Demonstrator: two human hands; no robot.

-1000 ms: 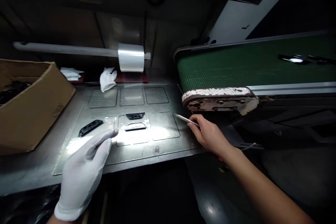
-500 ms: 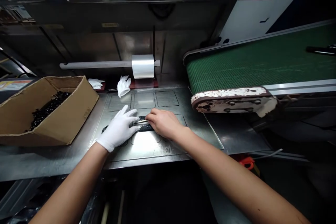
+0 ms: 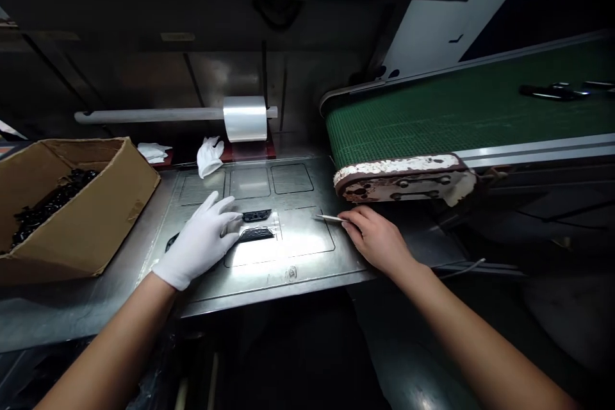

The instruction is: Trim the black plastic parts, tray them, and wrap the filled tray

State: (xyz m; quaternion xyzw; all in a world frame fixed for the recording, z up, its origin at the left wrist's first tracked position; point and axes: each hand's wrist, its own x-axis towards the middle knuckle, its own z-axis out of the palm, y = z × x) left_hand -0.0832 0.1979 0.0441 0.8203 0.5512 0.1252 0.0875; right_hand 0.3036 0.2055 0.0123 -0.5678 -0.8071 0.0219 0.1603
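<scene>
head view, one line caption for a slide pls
Gloved left hand beside black parts on steel plate; bare right hand holds thin tool.

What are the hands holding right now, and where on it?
Right hand pinches a thin white stick at its near end; gloved left hand rests flat, holding nothing.

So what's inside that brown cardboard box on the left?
The brown cardboard box holds a heap of small glossy black parts, piled along its far side. Its near wall hides the bottom, so how deep the heap goes cannot be seen.
</scene>
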